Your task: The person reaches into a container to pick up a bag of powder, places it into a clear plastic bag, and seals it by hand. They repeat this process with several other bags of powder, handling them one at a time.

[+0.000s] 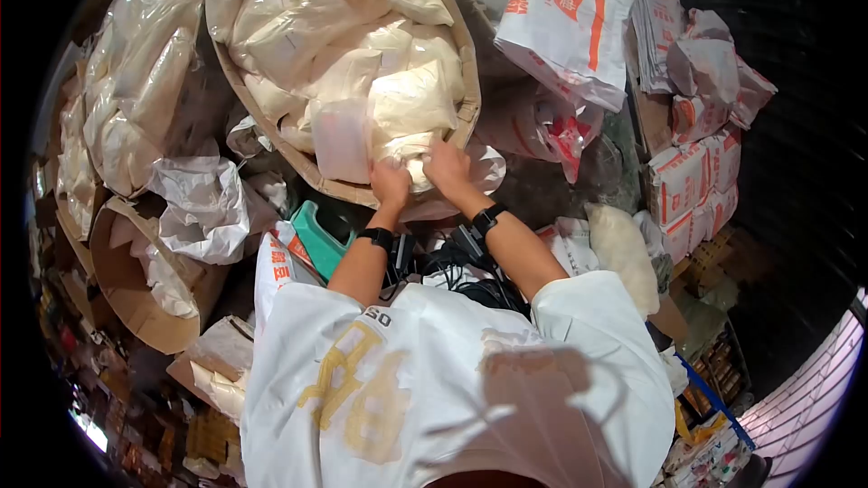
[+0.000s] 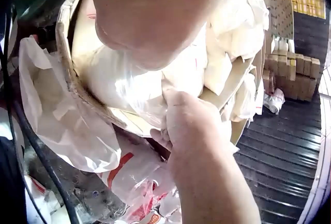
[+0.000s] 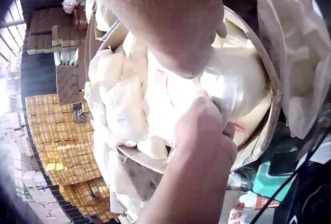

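Observation:
Both hands are at the near edge of a large cardboard bin [image 1: 467,63] full of clear bags of cream-coloured contents [image 1: 411,99]. In the head view the left hand [image 1: 390,182] and the right hand [image 1: 447,167] pinch the top of one bag [image 1: 418,146], a short distance apart. Fingers are curled inward on its plastic. The left wrist view shows the right hand [image 2: 190,118] at the clear plastic, and the right wrist view shows the left hand [image 3: 204,125] close to it. Forearm and hand parts cover some of the bag. A translucent plastic piece [image 1: 341,140] lies left of the hands.
White printed sacks [image 1: 565,23] stand at the upper right, with stacked packs [image 1: 692,181] beyond. A round cardboard drum [image 1: 136,285], a crumpled white bag [image 1: 203,208] and a green plastic object [image 1: 318,242] are on the left. Black cables [image 1: 484,294] lie near the body.

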The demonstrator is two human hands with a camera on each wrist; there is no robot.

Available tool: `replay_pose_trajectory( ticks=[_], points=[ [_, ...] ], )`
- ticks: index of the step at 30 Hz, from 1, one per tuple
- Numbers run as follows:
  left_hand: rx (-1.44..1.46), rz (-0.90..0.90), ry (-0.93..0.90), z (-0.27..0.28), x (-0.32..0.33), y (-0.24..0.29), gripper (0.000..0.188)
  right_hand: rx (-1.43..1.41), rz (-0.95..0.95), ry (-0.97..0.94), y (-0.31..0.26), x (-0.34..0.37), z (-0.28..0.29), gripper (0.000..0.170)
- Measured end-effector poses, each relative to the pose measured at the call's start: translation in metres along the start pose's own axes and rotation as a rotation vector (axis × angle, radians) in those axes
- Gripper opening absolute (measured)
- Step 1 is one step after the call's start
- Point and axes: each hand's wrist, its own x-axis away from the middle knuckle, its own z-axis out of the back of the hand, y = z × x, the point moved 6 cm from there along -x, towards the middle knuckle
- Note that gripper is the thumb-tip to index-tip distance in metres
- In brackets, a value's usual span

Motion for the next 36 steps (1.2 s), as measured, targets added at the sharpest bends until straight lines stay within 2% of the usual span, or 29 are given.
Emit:
replay_pose_trajectory(
  ticks=[2,5,6,9,15,18,21,24,27,30,32,33,34,36],
  points=[
    [0.055,-0.083,0.093,-0.013,-0.011,-0.024,0.03,0.017,-0.077,0.043,0.005,-0.011,-0.003,0.023],
    [0.019,-0.001,-0.054,0.022,-0.004,-0.006,0.024,-0.057,-0.136,0.094,0.015,-0.019,-0.003,0.02],
    [0.076,-0.064,-0.003,0.025,-0.004,-0.009,0.02,-0.034,-0.173,0.09,0.017,-0.022,-0.003,0.021],
    [0.002,0.004,-0.003,0.024,-0.007,-0.022,0.011,-0.025,-0.127,0.058,0.014,-0.021,0.002,0.022],
    [0.113,-0.402,0.091,0.049,0.011,-0.004,0.006,0.038,0.507,0.134,-0.011,0.001,0.031,0.023],
    [0.147,-0.398,0.01,0.056,0.015,-0.001,0.006,0.11,0.568,0.076,-0.011,0.0,0.043,0.021],
    [0.337,-0.271,-0.055,0.055,0.016,-0.016,0.015,0.019,0.564,0.108,0.001,-0.007,0.047,0.02],
    [0.367,-0.204,-0.16,0.047,0.013,-0.026,0.013,-0.186,0.526,0.102,0.007,-0.005,0.052,0.02],
    [0.366,-0.229,-0.098,0.043,0.016,-0.02,0.011,-0.208,0.329,0.015,0.015,-0.004,0.056,0.024],
    [0.296,-0.238,-0.081,0.04,0.019,-0.016,0.01,-0.088,0.22,0.117,0.012,-0.001,0.057,0.025],
    [0.28,-0.208,-0.093,0.037,0.024,-0.015,0.009,-0.167,0.282,0.115,0.029,-0.019,0.025,0.024],
    [0.297,-0.183,-0.1,0.037,0.025,-0.016,0.009,-0.21,0.317,0.117,0.02,-0.021,0.028,0.023],
    [0.312,-0.155,-0.105,0.038,0.025,-0.016,0.008,-0.232,0.223,0.087,0.02,-0.024,0.029,0.02],
    [0.323,-0.092,-0.115,0.043,0.023,-0.019,0.01,-0.257,0.231,0.082,0.012,-0.024,0.039,0.015]
  ],
)
